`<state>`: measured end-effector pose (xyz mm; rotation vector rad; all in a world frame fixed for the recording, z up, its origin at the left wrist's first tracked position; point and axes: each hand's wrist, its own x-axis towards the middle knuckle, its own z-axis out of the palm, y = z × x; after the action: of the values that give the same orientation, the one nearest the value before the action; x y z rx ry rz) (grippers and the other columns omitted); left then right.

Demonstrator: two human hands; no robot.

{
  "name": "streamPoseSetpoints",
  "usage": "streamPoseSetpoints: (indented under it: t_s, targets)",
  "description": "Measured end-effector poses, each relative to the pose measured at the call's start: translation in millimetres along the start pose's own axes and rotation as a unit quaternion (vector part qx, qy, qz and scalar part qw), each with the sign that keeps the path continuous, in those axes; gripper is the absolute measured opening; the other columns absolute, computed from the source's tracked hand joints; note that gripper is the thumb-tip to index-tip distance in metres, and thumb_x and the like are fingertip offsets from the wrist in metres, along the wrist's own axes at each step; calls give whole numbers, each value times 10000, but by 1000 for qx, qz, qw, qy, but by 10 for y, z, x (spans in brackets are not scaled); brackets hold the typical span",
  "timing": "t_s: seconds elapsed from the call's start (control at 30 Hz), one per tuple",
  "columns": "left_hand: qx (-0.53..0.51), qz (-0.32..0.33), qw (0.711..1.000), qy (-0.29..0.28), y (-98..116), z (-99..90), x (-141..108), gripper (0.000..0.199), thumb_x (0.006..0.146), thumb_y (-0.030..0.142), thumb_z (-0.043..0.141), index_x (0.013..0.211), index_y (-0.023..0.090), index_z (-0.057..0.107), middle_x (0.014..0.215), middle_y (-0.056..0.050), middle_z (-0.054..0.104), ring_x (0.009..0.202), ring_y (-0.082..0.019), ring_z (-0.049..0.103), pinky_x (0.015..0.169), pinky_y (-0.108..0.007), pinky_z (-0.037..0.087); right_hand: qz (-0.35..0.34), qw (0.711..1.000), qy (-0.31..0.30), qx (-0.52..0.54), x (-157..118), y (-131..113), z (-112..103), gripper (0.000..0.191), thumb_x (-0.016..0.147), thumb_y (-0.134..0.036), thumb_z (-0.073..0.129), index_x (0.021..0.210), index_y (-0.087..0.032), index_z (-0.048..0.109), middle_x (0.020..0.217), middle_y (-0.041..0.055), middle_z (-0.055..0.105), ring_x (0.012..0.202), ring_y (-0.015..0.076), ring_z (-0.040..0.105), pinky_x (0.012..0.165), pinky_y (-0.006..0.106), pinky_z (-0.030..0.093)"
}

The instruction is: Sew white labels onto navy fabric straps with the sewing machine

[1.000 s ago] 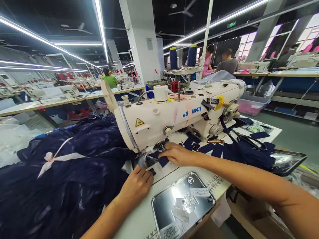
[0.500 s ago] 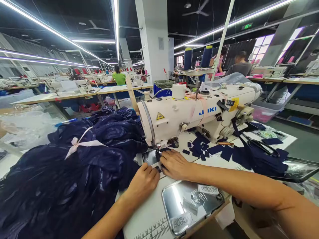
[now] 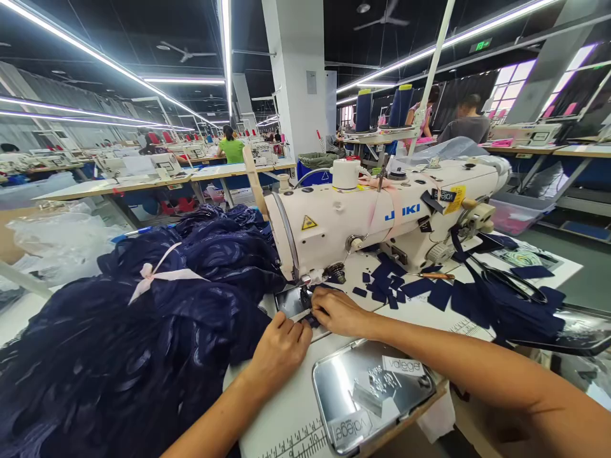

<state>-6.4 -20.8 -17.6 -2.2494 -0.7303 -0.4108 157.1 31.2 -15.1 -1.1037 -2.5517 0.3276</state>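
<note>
A white JUKI sewing machine (image 3: 382, 213) stands on the table in front of me. My left hand (image 3: 281, 350) and my right hand (image 3: 340, 312) meet at the needle plate (image 3: 289, 299) under the machine head. Both press a small navy fabric piece (image 3: 312, 320) flat against the table, fingers bent down onto it. A big heap of navy garments (image 3: 128, 331) with a pink ribbon bow (image 3: 157, 276) lies to the left, touching the machine. Several small navy cut pieces (image 3: 386, 283) are scattered right of the needle.
A shiny metal tray (image 3: 372, 394) with white labels sits at the table's near edge. Black scissors (image 3: 506, 280) and more navy fabric (image 3: 506, 308) lie at the right. Blue thread cones (image 3: 382, 108) stand behind the machine. Other people work at distant tables.
Both hands have drawn together at the needle plate; my right hand slid left from the loose pieces, and my left hand moved up beside it. The view shifted left.
</note>
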Motion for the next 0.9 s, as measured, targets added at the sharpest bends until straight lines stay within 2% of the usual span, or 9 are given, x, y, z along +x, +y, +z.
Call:
streamPoseSetpoints:
  t_s: [0.13, 0.37, 0.57, 0.63, 0.77, 0.83, 0.9]
  targets:
    - [-4, 5, 1000, -14, 19, 31, 33, 294, 823, 16, 280, 803, 61, 570, 538, -16, 535, 481, -132, 481, 571, -297, 337, 20, 999, 10, 28, -4, -16, 19, 143, 768, -91, 459, 660, -132, 544, 792, 29, 553, 669, 107, 494, 613, 212, 360]
    - [-8, 7, 999, -51, 24, 49, 18, 291, 807, 15, 291, 815, 51, 580, 541, -32, 543, 488, -145, 485, 559, -301, 334, 8, 999, 29, 31, -19, 7, 60, 143, 772, -102, 460, 673, -139, 556, 791, 23, 550, 697, 119, 500, 633, 232, 363]
    - [-30, -9, 998, -63, 41, 72, 38, 273, 782, 8, 321, 738, 86, 579, 543, -29, 547, 495, -154, 492, 551, -300, 339, 8, 996, 17, 89, -86, -3, 8, 115, 782, -132, 515, 775, -161, 626, 863, 18, 573, 808, 129, 511, 737, 251, 390]
    - [-43, -9, 997, -59, 35, 64, 46, 260, 782, 14, 336, 727, 88, 579, 540, -25, 546, 493, -155, 492, 543, -302, 344, -13, 999, 6, 49, -143, -38, 3, 139, 787, -128, 510, 826, -176, 635, 912, 25, 570, 843, 150, 497, 757, 280, 391]
    - [-92, -21, 993, -73, -45, -23, 8, 244, 794, 51, 375, 657, 115, 567, 582, -28, 567, 519, -153, 502, 527, -304, 360, -69, 989, -27, -126, -255, -163, 19, 121, 738, -87, 519, 806, -130, 610, 887, 76, 537, 839, 202, 466, 693, 318, 407]
    - [-131, -35, 987, -80, -104, -77, -50, 226, 806, 88, 395, 668, 130, 570, 715, -49, 620, 627, -169, 548, 581, -321, 399, -107, 977, -45, -178, -278, -194, 12, 115, 714, -95, 539, 814, -107, 594, 878, 95, 525, 832, 215, 460, 664, 318, 415]
    - [-179, -41, 981, -68, -145, -110, -112, 197, 818, 114, 404, 744, 148, 584, 900, -55, 643, 809, -187, 575, 722, -357, 431, -155, 966, -56, -201, -269, -167, -19, 135, 725, -99, 525, 845, -98, 586, 875, 101, 525, 825, 213, 459, 657, 311, 419]
